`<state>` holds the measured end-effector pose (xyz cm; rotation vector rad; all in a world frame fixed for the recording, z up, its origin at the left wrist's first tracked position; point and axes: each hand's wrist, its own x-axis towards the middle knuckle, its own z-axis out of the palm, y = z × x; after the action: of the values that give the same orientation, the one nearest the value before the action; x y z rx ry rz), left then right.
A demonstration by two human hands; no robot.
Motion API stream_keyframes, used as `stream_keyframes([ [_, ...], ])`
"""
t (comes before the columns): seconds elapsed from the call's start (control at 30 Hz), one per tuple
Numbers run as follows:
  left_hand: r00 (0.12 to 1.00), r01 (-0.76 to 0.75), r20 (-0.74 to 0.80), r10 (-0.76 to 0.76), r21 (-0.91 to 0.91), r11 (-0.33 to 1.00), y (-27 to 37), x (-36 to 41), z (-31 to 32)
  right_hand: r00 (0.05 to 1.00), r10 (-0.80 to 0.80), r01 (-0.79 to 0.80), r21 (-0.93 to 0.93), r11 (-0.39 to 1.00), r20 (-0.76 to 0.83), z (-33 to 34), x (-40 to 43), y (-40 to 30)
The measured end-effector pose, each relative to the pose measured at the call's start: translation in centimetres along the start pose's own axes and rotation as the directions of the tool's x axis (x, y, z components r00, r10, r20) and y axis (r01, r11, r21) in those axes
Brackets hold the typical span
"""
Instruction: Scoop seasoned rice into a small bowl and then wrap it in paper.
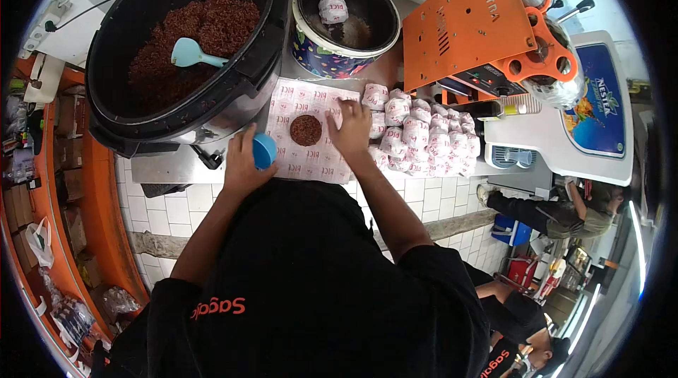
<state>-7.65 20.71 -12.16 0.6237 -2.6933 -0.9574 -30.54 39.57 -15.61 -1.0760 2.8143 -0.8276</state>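
My left hand (242, 162) holds a small blue plastic cup (265, 151) tilted on its side, its mouth facing right, at the left edge of the wrapping paper. A round, flat-topped mound of reddish-brown rice (305, 130) sits on the white wrapping paper (299, 166), which bears red print. Right of the mound, my right hand (352, 126) rests over the paper's right part, thumb and fingers apart, with nothing seen in it. Close beyond that hand stands a stack of paper-wrapped rice portions (418, 131).
A large black cooker (185, 129) of brown rice with a light-blue rice paddle (188, 53) stands at left. Behind the paper is a flower-patterned rice pot (328, 62) holding one wrapped portion (333, 10). An orange sealing machine (466, 23) and a drink dispenser (561, 134) stand right. Other people are at right.
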Motion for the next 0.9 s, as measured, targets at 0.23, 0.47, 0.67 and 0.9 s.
stream_keyframes([
  [0.23, 0.984, 0.174, -0.073, -0.159, 0.306, 0.936, -1.7, -2.7, -0.9, 0.996, 0.056, -0.013, -0.507, 0.862, 0.071, 1.8, 2.2, 4.4],
  [0.47, 0.967, -0.183, -0.097, 0.237, 0.388, 0.903, 0.6, 0.5, -0.2, 0.993, 0.079, -0.085, 0.062, 0.994, 0.093, 1.4, 2.9, 5.1],
  [0.67, 0.851, -0.516, 0.092, 0.517, 0.323, 0.793, 3.1, 11.8, 4.1, 0.974, -0.09, 0.102, -0.045, 0.994, 0.207, -3.1, 4.4, 1.8],
  [0.9, 0.786, -0.593, 0.479, 0.39, 0.41, 0.693, 1.6, 13.0, 4.5, 0.884, -0.094, 0.267, -0.33, 0.906, 0.459, -5.2, 1.9, 2.6],
])
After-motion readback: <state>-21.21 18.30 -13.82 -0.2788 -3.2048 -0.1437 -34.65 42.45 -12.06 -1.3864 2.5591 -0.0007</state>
